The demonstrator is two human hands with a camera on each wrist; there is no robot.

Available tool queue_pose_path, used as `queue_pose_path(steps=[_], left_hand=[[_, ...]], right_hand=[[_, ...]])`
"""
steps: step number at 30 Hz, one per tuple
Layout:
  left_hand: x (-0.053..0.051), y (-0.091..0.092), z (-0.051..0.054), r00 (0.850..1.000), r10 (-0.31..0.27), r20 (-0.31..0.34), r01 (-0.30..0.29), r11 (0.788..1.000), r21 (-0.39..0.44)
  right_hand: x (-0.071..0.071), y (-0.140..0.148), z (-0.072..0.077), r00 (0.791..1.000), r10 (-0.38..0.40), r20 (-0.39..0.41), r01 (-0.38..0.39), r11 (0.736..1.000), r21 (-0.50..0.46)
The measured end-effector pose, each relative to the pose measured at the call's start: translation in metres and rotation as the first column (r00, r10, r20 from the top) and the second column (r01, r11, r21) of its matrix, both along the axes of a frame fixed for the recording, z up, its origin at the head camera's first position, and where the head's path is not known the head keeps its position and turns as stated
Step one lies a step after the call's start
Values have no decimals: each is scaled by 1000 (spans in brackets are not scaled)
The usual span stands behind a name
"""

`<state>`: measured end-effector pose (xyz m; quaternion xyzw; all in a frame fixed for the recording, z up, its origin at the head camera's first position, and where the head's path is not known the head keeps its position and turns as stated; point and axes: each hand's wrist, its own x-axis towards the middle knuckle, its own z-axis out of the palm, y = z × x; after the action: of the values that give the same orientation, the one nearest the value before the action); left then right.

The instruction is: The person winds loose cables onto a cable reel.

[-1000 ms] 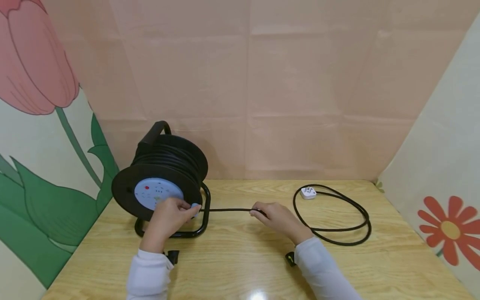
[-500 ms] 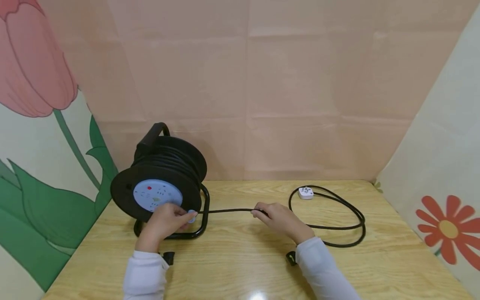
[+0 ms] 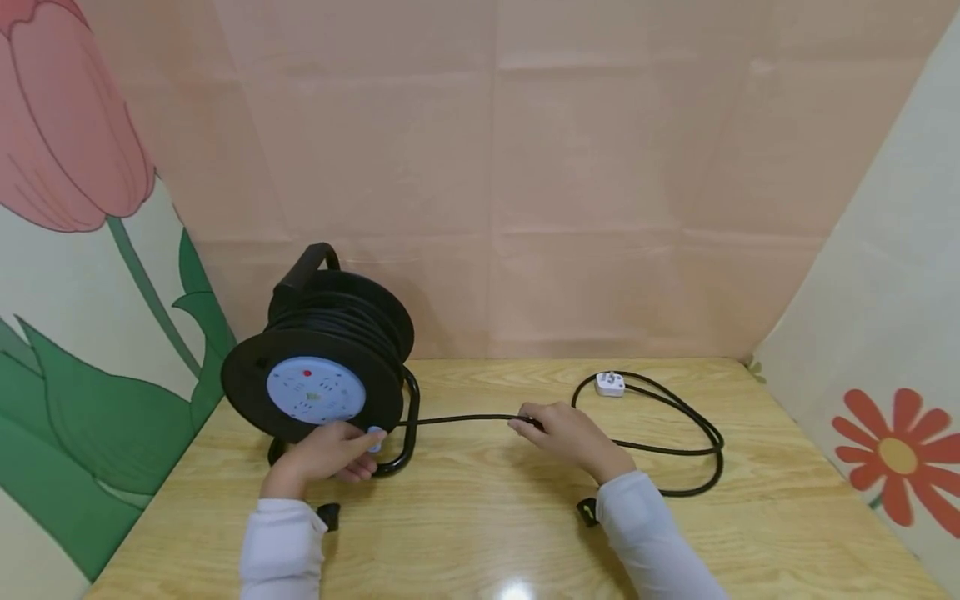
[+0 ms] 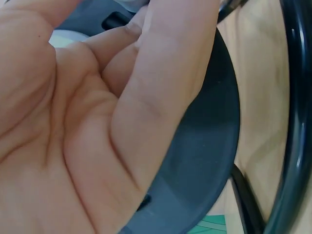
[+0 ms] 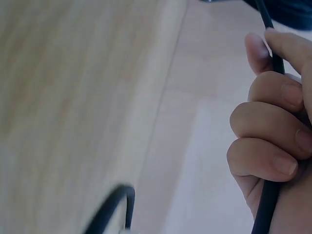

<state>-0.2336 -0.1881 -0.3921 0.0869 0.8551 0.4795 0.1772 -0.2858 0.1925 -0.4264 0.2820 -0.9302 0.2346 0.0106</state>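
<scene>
A black cable reel (image 3: pixel 238 379) stands on its tubular frame at the left, cable wound around its drum. Its front carries a light blue socket panel (image 3: pixel 315 392) with a red button. My left hand (image 3: pixel 318 457) pinches the small blue knob (image 3: pixel 374 439) low on the reel's rim; in the left wrist view the palm hides most of that grip. To the right, my right hand (image 3: pixel 566 437) grips the black cable (image 3: pixel 465 417), which runs from the reel. In the right wrist view the fingers (image 5: pixel 265 126) curl round this cable.
Slack cable (image 3: pixel 720 450) lies in a loose loop at the table's right, with a white plug (image 3: pixel 610 384) at the loop's back left. The reel's black frame (image 3: pixel 412 417) stands beside my left hand. Behind the wooden table (image 3: pixel 450 533) is a pinkish wall covering (image 3: pixel 600 167).
The blue knob and my left hand have moved down and leftward as the reel face turned clockwise. My right hand has shifted slightly right. The slack loop has drawn a little leftward.
</scene>
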Motion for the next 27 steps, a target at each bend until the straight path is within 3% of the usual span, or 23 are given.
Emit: queue_pose_path(steps=[5, 14, 19, 27], left_hand=[[-2, -6, -4, 999, -38, 28, 38, 999, 23], [-9, -12, -9, 996, -74, 48, 70, 995, 72], [-12, -14, -14, 993, -93, 67, 87, 992, 93], [-13, -26, -26, 989, -105, 108, 89, 985, 147]], right_hand=[[-1, 11, 5, 997, -67, -32, 67, 998, 1], [-5, 12, 6, 998, -52, -42, 52, 999, 13], [-1, 16, 3, 995, -100, -16, 100, 994, 34], [-3, 10, 3, 999, 1, -38, 2, 996, 86]])
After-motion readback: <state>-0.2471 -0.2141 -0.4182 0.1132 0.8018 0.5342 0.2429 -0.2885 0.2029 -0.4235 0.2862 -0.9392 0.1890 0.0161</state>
